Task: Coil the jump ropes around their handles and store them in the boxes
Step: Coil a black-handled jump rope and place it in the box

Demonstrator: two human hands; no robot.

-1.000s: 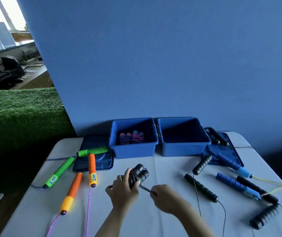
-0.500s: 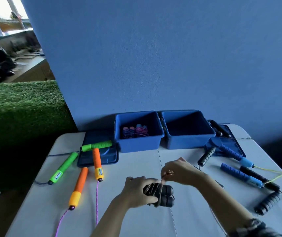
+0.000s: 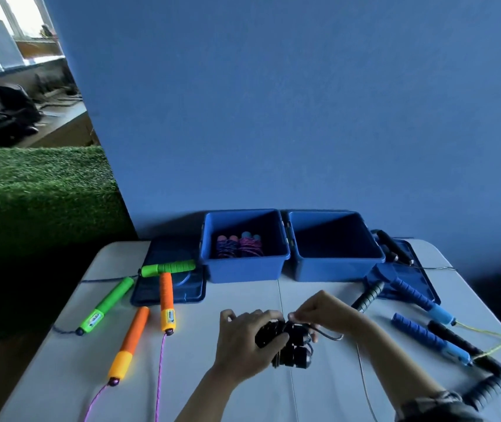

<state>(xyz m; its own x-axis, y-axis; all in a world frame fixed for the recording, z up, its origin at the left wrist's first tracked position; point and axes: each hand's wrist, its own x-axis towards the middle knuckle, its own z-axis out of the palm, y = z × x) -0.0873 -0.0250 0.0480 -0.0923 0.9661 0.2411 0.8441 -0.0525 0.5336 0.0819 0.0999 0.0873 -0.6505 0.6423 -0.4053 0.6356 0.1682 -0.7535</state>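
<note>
My left hand (image 3: 243,345) grips a pair of black ribbed handles (image 3: 291,345) held together, with black cord wound around them. My right hand (image 3: 319,312) pinches the cord's loose end (image 3: 328,335) just above the bundle. Behind them stand two open blue boxes: the left box (image 3: 244,271) holds coiled pink and blue ropes (image 3: 240,246), and I see nothing inside the right box (image 3: 337,269).
Green handles (image 3: 106,304) and orange handles (image 3: 130,342) with purple cord lie at left, partly on a blue lid (image 3: 170,287). At right lie blue handles (image 3: 425,336), more black handles (image 3: 367,296) and a second lid (image 3: 407,278). A thin cord (image 3: 361,370) trails toward the table's front edge.
The bundle came down from in front of the boxes toward me and lies flatter. My right hand moved from the bundle's lower right to above it, drawing the cord across.
</note>
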